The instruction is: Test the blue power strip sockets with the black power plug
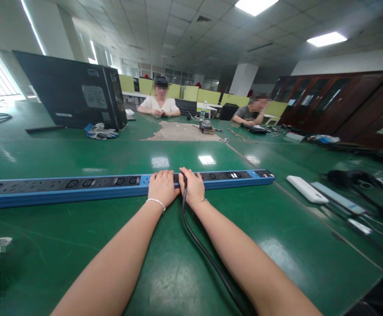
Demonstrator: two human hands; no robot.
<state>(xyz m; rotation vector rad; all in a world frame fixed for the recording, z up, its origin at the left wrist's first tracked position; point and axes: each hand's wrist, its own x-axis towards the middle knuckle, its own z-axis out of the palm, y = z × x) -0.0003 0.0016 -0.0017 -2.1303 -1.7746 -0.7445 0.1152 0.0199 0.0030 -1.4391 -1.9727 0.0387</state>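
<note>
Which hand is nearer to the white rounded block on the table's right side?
The right hand. It holds the black cable at the blue power strip, left of and apart from the white block. The left hand rests on the same strip, farther left.

One head-worn view, forward and down over the green table, near the blue power strip.

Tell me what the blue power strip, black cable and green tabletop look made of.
Blue power strip: probably painted or anodised metal, satin, judging by its straight, evenly coloured sides. Black cable: likely rubber or PVC, smooth, since it curves softly. Green tabletop: perhaps vinyl or a coating, glossy, with bright reflections.
</note>
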